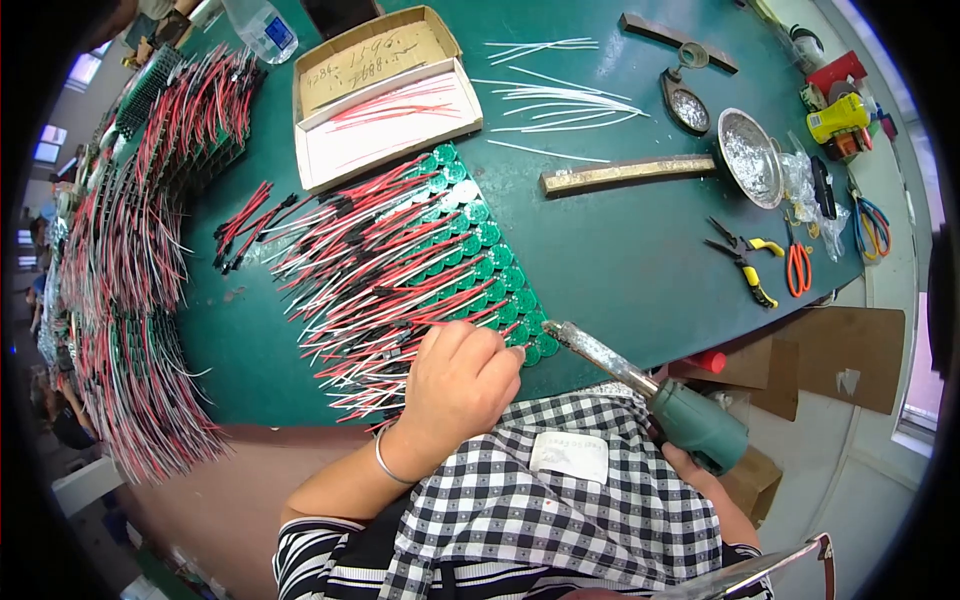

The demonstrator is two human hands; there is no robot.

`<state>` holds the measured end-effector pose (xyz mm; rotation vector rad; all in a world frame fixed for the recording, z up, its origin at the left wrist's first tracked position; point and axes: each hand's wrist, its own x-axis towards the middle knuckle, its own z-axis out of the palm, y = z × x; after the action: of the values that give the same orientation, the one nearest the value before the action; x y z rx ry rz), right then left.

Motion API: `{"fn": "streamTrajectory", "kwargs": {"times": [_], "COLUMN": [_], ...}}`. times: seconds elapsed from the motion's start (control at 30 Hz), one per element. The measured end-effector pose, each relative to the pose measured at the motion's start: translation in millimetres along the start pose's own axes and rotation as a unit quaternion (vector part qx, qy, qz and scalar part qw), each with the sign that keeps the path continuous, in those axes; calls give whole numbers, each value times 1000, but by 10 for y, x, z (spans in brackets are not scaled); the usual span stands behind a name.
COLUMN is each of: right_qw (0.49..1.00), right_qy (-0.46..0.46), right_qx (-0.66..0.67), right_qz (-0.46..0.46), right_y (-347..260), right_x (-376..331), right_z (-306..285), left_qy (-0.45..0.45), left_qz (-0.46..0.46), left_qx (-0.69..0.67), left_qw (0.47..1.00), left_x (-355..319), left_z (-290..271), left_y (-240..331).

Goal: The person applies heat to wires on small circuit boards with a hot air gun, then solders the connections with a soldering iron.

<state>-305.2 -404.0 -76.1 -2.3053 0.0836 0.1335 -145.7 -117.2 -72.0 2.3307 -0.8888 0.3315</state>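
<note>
My left hand (462,378) is closed in a pinch over the near end of a panel of round green circuit boards (505,280). A red wire (511,329) shows at its fingertips, close to the board. Rows of red and white wires with black connectors (370,255) fan out leftward from the panel. My right hand (690,468), partly hidden, grips a large soldering iron (700,430) by its green handle. Its metal tip (556,329) is beside the panel's right edge, a little right of my left fingertips.
Stacked wired panels (130,240) line the left side. Behind the work are an open cardboard box (392,150) of red wires and loose white wires (560,100). At right lie a metal bar (625,175), a metal bowl (748,160), yellow-handled pliers (752,280) and orange-handled scissors (798,268).
</note>
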Motion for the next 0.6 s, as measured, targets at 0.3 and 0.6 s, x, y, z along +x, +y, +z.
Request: {"fn": "streamTrajectory", "kwargs": {"times": [0.3,0.6], "right_qw": [999,987], "right_qy": [11,9], "right_qx": [45,-77], "right_qz": [27,-139], "right_y": [-84,-421], "right_x": [91,448], "right_z": [17,-124], "left_qy": [-5,-14], "left_qz": [-14,-10], "left_qx": [55,45], "left_qw": [998,999], "left_x": [56,99], "left_z": [-120,-100], "left_y": [40,-49]}}
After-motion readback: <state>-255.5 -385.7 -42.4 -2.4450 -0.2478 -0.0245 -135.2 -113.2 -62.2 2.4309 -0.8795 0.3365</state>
